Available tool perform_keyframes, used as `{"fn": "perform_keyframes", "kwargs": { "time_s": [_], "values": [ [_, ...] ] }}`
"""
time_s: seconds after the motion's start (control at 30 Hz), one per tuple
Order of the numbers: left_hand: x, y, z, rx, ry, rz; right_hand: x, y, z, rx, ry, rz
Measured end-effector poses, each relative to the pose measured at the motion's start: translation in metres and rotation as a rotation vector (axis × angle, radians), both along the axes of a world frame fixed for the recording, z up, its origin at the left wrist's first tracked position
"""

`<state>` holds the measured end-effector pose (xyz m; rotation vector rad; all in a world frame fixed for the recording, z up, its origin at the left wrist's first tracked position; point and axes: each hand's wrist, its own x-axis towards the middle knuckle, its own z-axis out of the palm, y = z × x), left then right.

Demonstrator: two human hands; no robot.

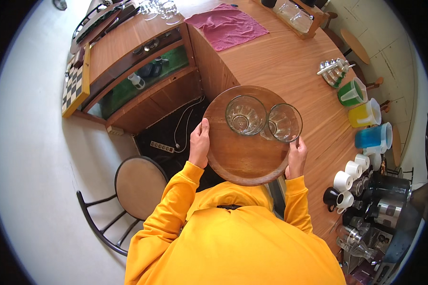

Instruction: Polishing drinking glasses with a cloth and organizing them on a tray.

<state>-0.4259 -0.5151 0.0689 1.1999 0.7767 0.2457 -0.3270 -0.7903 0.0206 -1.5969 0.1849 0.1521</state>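
Note:
Between my two hands is a round wooden tray with a raised rim. My left hand grips its left edge, the thumb lying over the rim. At the opposite edge my right hand holds the tray, its fingers mostly hidden by the rim and a glass. Two clear drinking glasses stand on the far half of the tray: a left glass and a right glass, close beside each other. No liquid shows in either one.
Pitchers of green, yellow and blue liquid line the wooden counter. White cups stand near a coffee machine. A pink cloth lies farther off. At left are a chair and a power strip.

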Motion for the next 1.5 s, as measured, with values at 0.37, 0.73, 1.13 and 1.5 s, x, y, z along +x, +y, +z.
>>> {"fn": "perform_keyframes", "kwargs": {
  "time_s": [0.37, 0.73, 1.13, 1.5],
  "values": [
    [0.125, 0.048, -0.015, 0.004, 0.059, -0.037, 0.113, 0.047, -0.015, -0.067, 0.033, -0.066],
    [0.204, 0.099, -0.034, 0.15, 0.127, -0.224, 0.177, 0.091, -0.004, -0.096, 0.151, -0.158],
    [0.254, 0.154, -0.015, 0.224, 0.329, -0.867, 0.19, 0.089, -0.011, -0.306, 0.113, -0.276],
    [0.275, 0.17, -0.014, 0.058, 0.31, -1.113, 0.201, 0.098, 0.0, -0.934, -0.165, -0.262]
  ]
}}
